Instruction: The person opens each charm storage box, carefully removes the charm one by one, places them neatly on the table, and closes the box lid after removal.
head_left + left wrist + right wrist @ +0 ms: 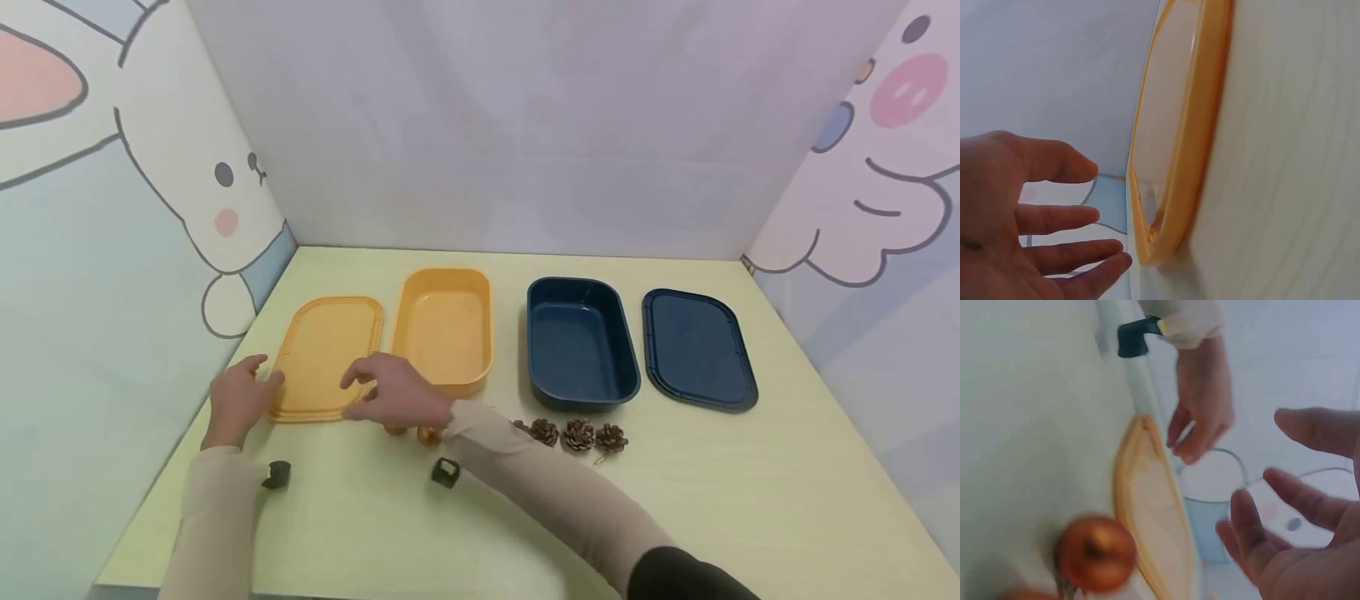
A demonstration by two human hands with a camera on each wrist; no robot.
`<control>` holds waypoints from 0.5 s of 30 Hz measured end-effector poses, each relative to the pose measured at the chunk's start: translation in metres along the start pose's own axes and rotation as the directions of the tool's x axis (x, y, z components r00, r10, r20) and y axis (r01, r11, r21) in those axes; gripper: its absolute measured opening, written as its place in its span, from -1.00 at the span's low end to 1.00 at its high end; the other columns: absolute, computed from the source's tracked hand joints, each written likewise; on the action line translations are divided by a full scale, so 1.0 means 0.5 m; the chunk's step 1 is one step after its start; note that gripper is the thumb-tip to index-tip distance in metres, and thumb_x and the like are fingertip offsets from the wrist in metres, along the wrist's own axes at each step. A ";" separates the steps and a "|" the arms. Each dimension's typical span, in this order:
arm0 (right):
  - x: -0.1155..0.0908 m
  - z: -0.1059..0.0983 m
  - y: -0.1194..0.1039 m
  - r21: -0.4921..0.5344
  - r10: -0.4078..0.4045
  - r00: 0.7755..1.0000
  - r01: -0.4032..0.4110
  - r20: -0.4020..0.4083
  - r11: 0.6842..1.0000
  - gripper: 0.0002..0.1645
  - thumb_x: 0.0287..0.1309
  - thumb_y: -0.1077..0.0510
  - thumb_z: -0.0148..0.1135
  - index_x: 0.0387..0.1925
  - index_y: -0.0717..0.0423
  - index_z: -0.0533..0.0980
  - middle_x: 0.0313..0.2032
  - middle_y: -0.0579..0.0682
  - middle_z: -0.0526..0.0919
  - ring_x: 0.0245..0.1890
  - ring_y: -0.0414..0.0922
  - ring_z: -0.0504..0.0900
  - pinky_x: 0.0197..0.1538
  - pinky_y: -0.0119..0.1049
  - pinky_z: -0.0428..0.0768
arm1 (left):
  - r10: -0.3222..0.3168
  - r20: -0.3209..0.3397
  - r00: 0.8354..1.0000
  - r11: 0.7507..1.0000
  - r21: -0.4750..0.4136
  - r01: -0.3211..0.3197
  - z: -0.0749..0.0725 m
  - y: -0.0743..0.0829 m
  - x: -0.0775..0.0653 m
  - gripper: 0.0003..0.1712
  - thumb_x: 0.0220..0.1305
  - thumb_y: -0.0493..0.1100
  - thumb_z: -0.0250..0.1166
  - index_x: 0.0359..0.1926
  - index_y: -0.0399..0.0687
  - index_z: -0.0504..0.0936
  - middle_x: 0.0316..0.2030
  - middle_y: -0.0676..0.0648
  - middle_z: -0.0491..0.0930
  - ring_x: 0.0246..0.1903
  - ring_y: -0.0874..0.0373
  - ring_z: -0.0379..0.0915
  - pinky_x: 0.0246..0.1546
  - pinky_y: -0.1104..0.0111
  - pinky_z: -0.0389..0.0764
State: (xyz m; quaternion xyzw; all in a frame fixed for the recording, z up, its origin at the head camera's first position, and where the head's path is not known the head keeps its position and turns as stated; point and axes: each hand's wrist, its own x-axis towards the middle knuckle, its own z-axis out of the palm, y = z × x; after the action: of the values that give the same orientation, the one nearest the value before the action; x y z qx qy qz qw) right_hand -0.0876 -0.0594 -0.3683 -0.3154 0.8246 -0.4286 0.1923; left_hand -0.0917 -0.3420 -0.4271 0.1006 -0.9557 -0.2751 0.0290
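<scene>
A yellow-orange lid (326, 354) lies flat at the left of the table. My left hand (238, 400) is at its left edge, fingers spread and loosely bent; in the left wrist view a gap shows between the fingers and the lid (1172, 125). Over the lid's right side hovers my right hand (401, 392), thumb apart from the fingers and nothing between them. The right wrist view shows both the left hand (1204, 400) and the right hand (1310, 544) apart from the lid (1154, 500).
Right of the lid stands a yellow-orange box (446, 325), then a navy box (581, 346) and a navy lid (699, 348). Copper-coloured balls (429, 435) are partly hidden by the right arm. Several pinecones (579, 434) sit in front of the navy box. Walls border the table.
</scene>
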 end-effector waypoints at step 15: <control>0.115 0.143 -0.011 -0.322 0.422 0.895 -0.447 -0.147 0.835 -0.40 -0.02 -0.42 0.41 -0.15 -0.12 0.50 0.02 0.03 0.43 0.10 -0.04 0.31 -0.10 -0.31 0.40 | -0.020 0.133 0.991 0.996 0.090 0.008 0.008 -0.007 -0.005 -0.23 0.36 -0.01 0.05 0.33 -0.62 0.26 0.17 -0.62 0.44 0.18 -0.51 0.38 0.20 -0.23 0.46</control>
State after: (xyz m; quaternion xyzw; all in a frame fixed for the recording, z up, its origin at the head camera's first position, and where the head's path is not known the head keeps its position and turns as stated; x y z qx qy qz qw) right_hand -0.0854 -0.1430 -0.4063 -0.1337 0.9431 -0.2321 0.1970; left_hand -0.0889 -0.3421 -0.4323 0.0899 -0.9661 -0.2383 -0.0415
